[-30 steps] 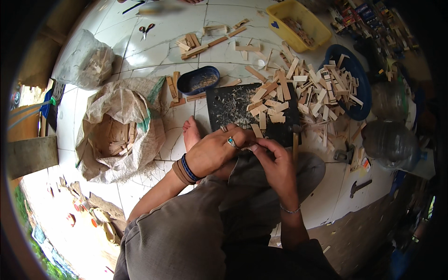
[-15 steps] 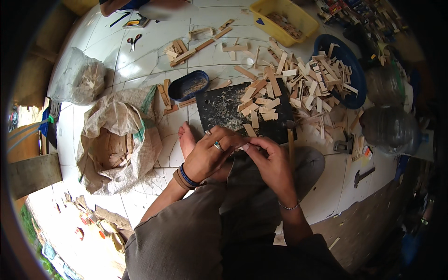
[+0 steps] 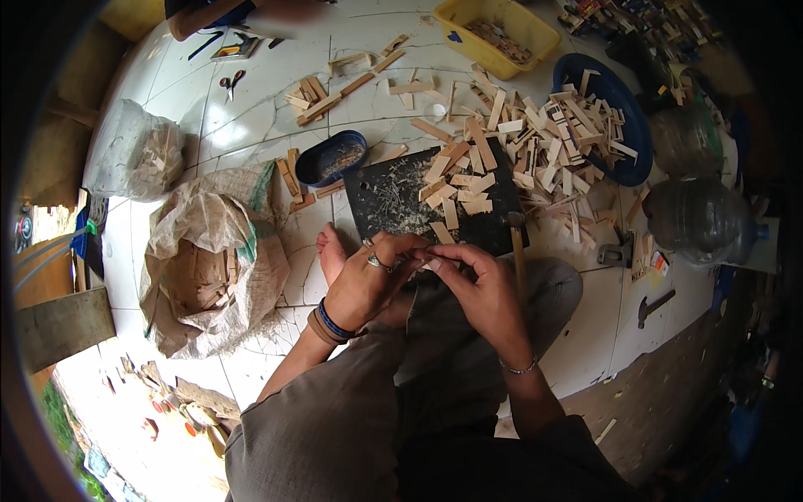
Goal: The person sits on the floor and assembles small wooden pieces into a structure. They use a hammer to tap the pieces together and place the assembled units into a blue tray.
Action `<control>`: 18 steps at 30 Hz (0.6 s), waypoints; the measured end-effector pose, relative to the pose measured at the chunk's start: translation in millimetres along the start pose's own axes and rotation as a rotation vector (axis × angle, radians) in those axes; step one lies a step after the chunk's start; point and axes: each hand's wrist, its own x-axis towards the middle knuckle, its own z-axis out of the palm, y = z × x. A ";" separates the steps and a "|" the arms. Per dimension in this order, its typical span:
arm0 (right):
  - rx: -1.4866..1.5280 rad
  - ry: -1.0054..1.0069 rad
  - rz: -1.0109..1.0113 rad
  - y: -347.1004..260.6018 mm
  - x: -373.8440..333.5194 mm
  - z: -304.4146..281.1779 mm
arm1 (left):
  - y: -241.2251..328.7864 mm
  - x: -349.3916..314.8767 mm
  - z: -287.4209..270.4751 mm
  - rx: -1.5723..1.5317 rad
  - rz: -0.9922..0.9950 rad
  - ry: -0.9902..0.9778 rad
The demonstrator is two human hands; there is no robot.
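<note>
My left hand (image 3: pixel 372 280), with rings and wristbands, is closed, its fingertips meeting those of my right hand (image 3: pixel 477 289) over my lap. The right hand is pinched too; whatever sits between the fingertips is too small to make out. Just beyond them lies a black board (image 3: pixel 372 192) scattered with small nails and shavings. Several short wooden strips (image 3: pixel 452 188) are piled on its right part. Beside my right hand, a hammer (image 3: pixel 518 243) rests with its wooden handle toward my knee.
A blue basin (image 3: pixel 631 159) with a heap of wooden pieces stands at the right, near a yellow tub (image 3: pixel 544 38). A blue oval dish (image 3: pixel 309 167) sits beyond my bare foot. At left is an open woven sack (image 3: pixel 167 276) of wood offcuts. Another hammer (image 3: pixel 655 308) lies right.
The view has tilted slightly, shifting the surroundings. My fingertips stay together over my lap; the left fingers have curled slightly.
</note>
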 end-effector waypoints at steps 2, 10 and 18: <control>0.029 0.013 -0.006 -1.4 -0.2 0.9 | 0.4 0.6 -1.8 0.009 -0.002 -0.004; -0.032 0.012 -0.035 -5.6 0.5 0.6 | 1.7 -0.1 -2.2 0.037 0.038 0.049; 0.019 0.143 0.065 3.6 -7.0 -15.1 | 4.3 -3.6 -0.1 0.045 0.009 0.031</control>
